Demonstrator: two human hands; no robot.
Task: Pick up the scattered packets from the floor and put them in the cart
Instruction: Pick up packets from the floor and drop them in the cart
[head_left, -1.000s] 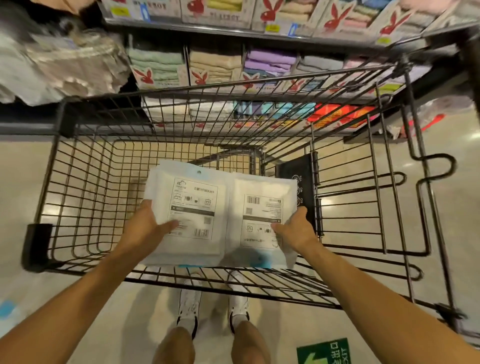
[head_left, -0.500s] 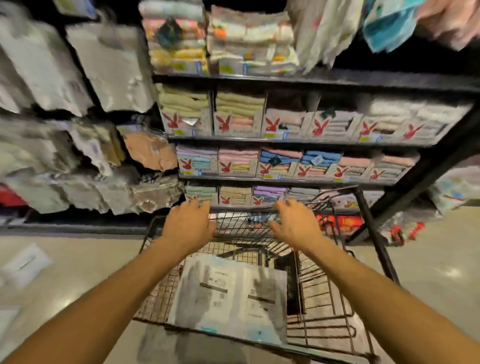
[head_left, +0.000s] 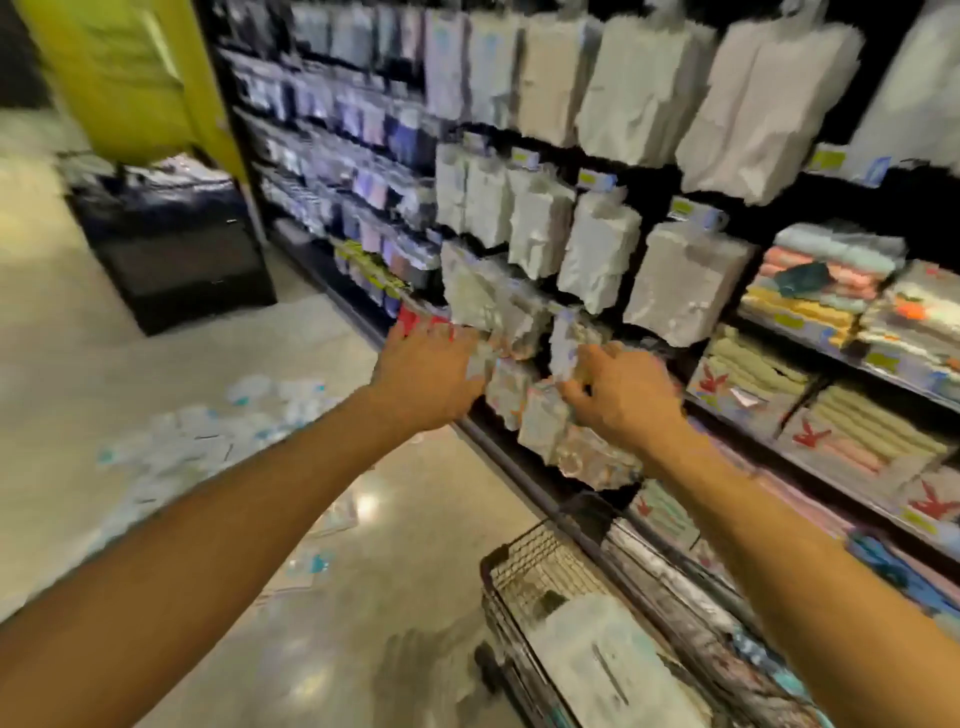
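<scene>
Near right and low in view, the cart (head_left: 500, 558) sits tight against the foot of the shelf (head_left: 519, 470). White loaded packets (head_left: 597, 660) lie flat in its basket, probably dropped flat so more can stack on top. Parked there it leaves the aisle free, and it's likely kept close to the spill to keep trips short

Left of centre, the scattered packets (head_left: 208, 441) are spread loose over the floor (head_left: 374, 613), white with blue corners and overlapping in a rough pile. A few strays lie nearer, towards the cart. Plenty is left to collect

Both arms reach forward at mid height. The left hand (head_left: 426, 379) shows its back to the camera, fingers loose and forward, gripping nothing. The right hand (head_left: 618, 395) has its fingers loosely bent and also looks empty. It overlaps the hanging packs (head_left: 685, 291) in view, but the frame is smeared, so contact can't be confirmed; it looks like overlap only. My read is that empty hands held out like this are free for the next pickup

The floor pile is well left of and below both hands, nearer the left one, with no contact. The cart is below the right forearm, near. The next move likely needs a turn left and a bend down. Folded towels (head_left: 753, 374) on the far right are not part of the task
</scene>
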